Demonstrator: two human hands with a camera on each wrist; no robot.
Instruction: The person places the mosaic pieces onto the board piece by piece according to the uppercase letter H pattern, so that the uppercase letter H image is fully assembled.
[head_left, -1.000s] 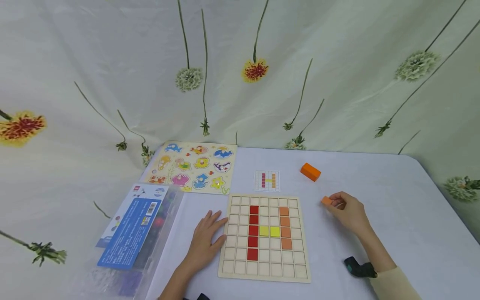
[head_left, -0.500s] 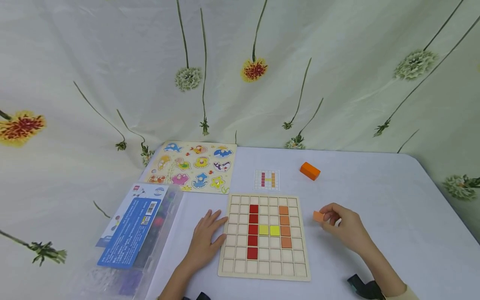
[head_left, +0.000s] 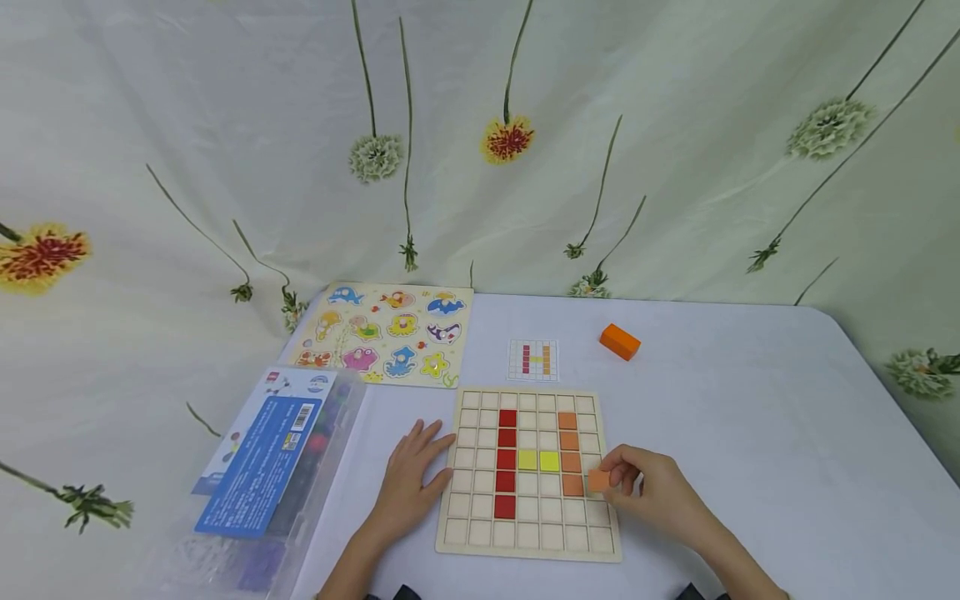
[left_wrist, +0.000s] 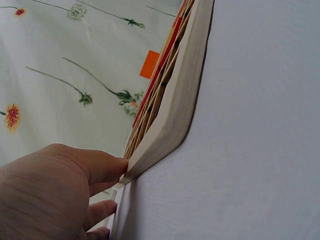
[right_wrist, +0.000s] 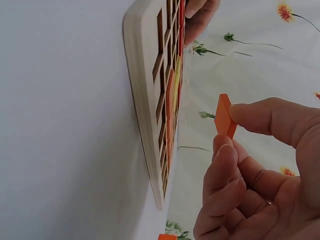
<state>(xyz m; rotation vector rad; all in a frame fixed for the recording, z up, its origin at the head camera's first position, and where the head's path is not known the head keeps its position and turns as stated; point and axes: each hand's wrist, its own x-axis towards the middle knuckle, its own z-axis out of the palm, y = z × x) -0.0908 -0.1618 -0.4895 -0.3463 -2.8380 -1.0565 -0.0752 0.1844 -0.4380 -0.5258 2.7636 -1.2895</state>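
Observation:
A thin orange square tile point(right_wrist: 225, 116) is pinched between the thumb and fingers of my right hand point(head_left: 652, 487). In the head view that hand holds it above the right side of the wooden grid board point(head_left: 517, 542), beside the column of orange tiles point(head_left: 571, 462). The right wrist view shows a gap between tile and board. Red tiles point(head_left: 506, 459) form a column left of centre, and two yellow tiles point(head_left: 538, 461) lie between the columns. My left hand point(head_left: 411, 475) lies flat with spread fingers, touching the board's left edge; the left wrist view shows its thumb point(left_wrist: 107, 167) against that edge.
Behind the board lies a small pattern card point(head_left: 533, 361). An orange block point(head_left: 620, 342) stands farther right. Back left is a sea-animal peg puzzle point(head_left: 386, 333), and a clear plastic case point(head_left: 330, 467) with a blue label stands at the left. A flowered cloth point(head_left: 675, 167) hangs behind.
My right hand has moved left and toward me with the orange tile, from the bare table to above the board's right side. The left hand stays put.

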